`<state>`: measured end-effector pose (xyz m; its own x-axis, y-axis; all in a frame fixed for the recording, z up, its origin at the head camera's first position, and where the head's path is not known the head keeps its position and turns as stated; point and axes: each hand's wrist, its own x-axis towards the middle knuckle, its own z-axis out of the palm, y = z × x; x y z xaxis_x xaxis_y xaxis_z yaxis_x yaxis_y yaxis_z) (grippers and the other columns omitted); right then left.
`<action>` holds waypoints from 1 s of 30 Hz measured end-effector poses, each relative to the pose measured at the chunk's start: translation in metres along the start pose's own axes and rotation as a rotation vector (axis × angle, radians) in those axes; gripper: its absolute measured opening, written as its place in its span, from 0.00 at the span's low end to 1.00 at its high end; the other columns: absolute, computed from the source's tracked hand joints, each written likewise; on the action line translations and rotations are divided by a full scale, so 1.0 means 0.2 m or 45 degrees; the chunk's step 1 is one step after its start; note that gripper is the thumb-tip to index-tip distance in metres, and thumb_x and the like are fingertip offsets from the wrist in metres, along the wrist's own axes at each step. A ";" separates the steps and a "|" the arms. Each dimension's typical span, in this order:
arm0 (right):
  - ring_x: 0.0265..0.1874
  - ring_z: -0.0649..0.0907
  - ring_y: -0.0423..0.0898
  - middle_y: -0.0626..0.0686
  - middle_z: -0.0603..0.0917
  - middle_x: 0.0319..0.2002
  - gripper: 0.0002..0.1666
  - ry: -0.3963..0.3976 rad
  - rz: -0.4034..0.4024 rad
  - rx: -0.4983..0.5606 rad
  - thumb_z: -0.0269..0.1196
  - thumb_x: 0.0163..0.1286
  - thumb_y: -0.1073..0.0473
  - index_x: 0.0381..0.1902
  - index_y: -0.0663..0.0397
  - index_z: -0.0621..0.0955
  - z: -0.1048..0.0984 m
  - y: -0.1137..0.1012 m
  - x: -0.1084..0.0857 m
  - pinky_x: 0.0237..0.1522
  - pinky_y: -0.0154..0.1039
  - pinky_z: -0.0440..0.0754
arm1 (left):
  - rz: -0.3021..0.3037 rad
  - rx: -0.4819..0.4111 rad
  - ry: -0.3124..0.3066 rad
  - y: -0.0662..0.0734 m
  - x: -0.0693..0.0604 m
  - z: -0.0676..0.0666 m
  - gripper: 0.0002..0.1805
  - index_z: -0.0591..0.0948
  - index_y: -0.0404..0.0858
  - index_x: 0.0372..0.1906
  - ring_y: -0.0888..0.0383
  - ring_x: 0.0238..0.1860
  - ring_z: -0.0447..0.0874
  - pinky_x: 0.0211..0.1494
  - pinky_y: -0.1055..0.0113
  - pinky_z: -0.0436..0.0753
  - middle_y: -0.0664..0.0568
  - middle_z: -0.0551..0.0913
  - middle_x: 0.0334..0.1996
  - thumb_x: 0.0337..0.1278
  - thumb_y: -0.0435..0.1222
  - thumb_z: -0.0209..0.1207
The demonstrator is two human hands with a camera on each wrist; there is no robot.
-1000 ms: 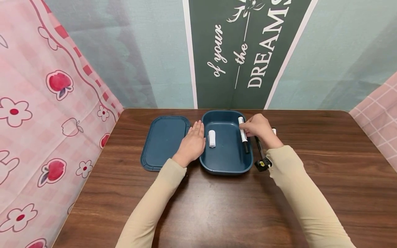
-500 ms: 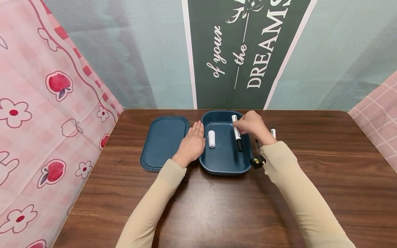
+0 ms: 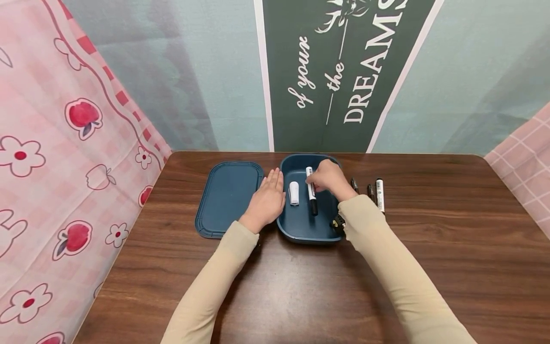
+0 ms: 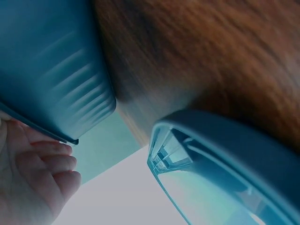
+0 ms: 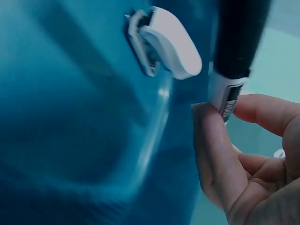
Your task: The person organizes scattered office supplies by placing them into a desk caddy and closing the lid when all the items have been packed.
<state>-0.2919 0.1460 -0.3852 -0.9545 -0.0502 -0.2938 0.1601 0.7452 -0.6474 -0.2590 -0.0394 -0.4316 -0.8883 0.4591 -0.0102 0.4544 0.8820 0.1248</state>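
Right-wrist cam: R hand (image 3: 330,177) close up, fingers narrow, pinching a white marker (image 3: 312,194) by its barrel, thumb vs fingertips; printed label by the blk cap, too small to read from head cam. Also the metal works of the white stapler (image 3: 294,193), which from above looks nearly all white.
Left-wrist cam: ribs on outer wall of the blue bin (image 3: 309,230), hidden from head cam; L hand (image 3: 267,200) w/ fingers at bin rim; shiny reflections on the blue lid (image 3: 229,198), which looks matte from above.
Head cam: full layout, incl. the pens & 2nd marker R of bin, which neither wrist cam shows.
Bin: deep, smooth, plastic-looking, rounded rect.; holds stapler, lying lengthwise near L wall.
Marker: over bin interior, just R of stapler, cap end twd person; contact w/ bin floor can't tell.
L hand: fingers straight & together, along bin's L rim, gripping nothing.
Lid: flat rounded rect., ridged edge, on desk L of bin, near L hand.
R of bin: 2nd marker (image 3: 380,193), white w/ blk end, next to dark pen (image 3: 371,192); another dark pen (image 3: 354,185) nearer bin, partly behind R wrist.
Desk (image 3: 275,286): brown, wood-grain, slight sheen.
Sleeves: beige, knit-looking, both arms.
Backdrop: pale blue-green cloth (image 3: 172,95), wrinkled, w/ dk green lettered panel (image 3: 296,129); pink fruit-&-flower cloth (image 3: 38,191) at L.
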 end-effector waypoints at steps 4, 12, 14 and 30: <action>0.22 0.85 0.47 0.57 0.82 0.21 0.10 -0.017 0.054 -0.051 0.62 0.61 0.63 0.27 0.67 0.80 0.07 0.02 0.03 0.33 0.41 0.84 | 0.008 0.010 0.001 0.00 0.00 0.00 0.31 0.51 0.28 0.72 0.49 0.73 0.43 0.72 0.59 0.50 0.39 0.48 0.73 0.73 0.41 0.41; 0.21 0.85 0.48 0.56 0.79 0.19 0.10 -0.006 0.069 -0.093 0.61 0.61 0.63 0.21 0.62 0.77 0.15 0.04 0.04 0.29 0.38 0.83 | 0.006 0.010 -0.008 0.00 0.00 -0.01 0.31 0.51 0.28 0.72 0.49 0.73 0.42 0.72 0.59 0.49 0.39 0.48 0.73 0.73 0.41 0.41; 0.19 0.83 0.46 0.55 0.78 0.19 0.11 -0.009 0.076 -0.095 0.61 0.61 0.63 0.21 0.62 0.77 0.16 0.04 0.05 0.27 0.36 0.83 | 0.002 0.012 -0.009 0.00 0.00 -0.01 0.31 0.51 0.28 0.72 0.49 0.73 0.42 0.72 0.59 0.49 0.39 0.48 0.73 0.73 0.41 0.41; 0.16 0.82 0.43 0.57 0.80 0.23 0.11 -0.036 0.136 -0.072 0.63 0.62 0.61 0.31 0.68 0.80 0.20 0.04 0.08 0.24 0.32 0.82 | -0.003 0.025 -0.016 0.00 0.00 -0.01 0.32 0.51 0.28 0.72 0.50 0.73 0.42 0.73 0.59 0.49 0.39 0.48 0.73 0.73 0.41 0.42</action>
<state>-0.2956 0.1250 -0.4234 -0.9250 0.0133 -0.3797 0.2456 0.7834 -0.5709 -0.2582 -0.0398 -0.4306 -0.8886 0.4581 -0.0226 0.4536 0.8850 0.1053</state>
